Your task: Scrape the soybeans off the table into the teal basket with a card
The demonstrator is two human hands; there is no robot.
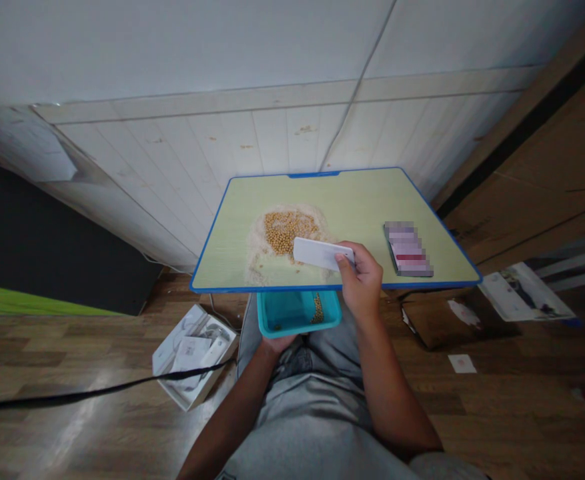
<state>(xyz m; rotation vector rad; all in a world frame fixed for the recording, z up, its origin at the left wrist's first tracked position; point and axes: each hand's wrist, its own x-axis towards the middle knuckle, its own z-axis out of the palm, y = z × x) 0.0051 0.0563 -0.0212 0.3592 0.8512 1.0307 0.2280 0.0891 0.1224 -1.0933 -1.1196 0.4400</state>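
Observation:
A flat white rectangular card-like piece (pixel 317 254) is gripped between the thumb and fingers of my right hand (pixel 362 275), above the table's near edge. Its far end reaches the near side of a pile of soybeans (pixel 283 233). Around and partly over the beans spreads a pale, fine grain-like material (pixel 257 243). Below the table edge, my left hand (pixel 278 343) supports a turquoise plastic tray (pixel 299 329) from underneath, its fingers mostly hidden. Some beans (pixel 317 308) lie along the tray's right side.
The small blue-edged table (pixel 222 250) stands against a white panelled wall. On its right side lies a phone (pixel 408 250). An open white box (pixel 192 397) with papers sits on the floor at left, crossed by a black strap (pixel 97 393). Cardboard (pixel 437 320) is at right.

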